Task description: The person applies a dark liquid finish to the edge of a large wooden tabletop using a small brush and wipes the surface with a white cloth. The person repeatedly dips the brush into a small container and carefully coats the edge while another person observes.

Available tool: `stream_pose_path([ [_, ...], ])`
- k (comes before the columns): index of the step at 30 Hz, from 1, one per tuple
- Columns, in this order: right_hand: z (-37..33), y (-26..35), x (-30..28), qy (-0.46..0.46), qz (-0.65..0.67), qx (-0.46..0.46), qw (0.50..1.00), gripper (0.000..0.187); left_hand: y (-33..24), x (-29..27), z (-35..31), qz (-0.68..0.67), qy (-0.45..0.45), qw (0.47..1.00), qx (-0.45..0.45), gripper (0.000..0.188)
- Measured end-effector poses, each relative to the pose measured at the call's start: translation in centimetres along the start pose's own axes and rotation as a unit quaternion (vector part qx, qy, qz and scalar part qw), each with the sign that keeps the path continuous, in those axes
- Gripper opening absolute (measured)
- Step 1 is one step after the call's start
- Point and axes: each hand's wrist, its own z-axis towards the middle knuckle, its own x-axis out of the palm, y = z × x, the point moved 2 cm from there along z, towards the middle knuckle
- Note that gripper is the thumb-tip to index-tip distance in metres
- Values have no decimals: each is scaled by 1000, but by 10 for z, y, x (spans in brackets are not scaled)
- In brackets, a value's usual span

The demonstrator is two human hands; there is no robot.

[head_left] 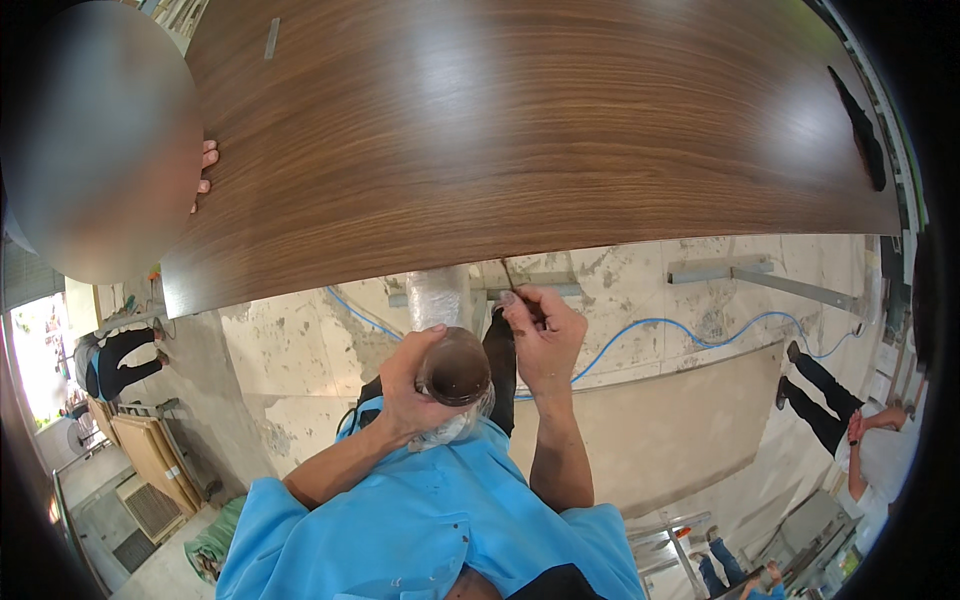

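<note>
Left grip (404, 386) cups a round brown jar (457, 350), mouth-up probably against spills; right grip (548, 336) pinches a thin dark stick (507, 273), likely for control.

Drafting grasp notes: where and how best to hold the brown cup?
Probably around the cup, on its outer wall, from the left, as the left hand does: the wall is round, and the open mouth is best kept clear.
</note>
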Motion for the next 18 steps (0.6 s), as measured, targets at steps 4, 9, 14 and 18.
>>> stream_pose_path([
  [4,12,-7,-22,-45,14,52,998,11,0,0,2,23,10,1000,0,91],
  [9,22,-6,-50,-135,10,55,989,14,2,-1,2,-9,9,1000,7,92],
  [14,13,-2,-25,-74,-5,-2,997,11,4,0,0,5,21,1000,-9,95],
  [18,4,3,-6,19,-15,-50,998,7,4,-1,-1,7,20,1000,-3,97],
])
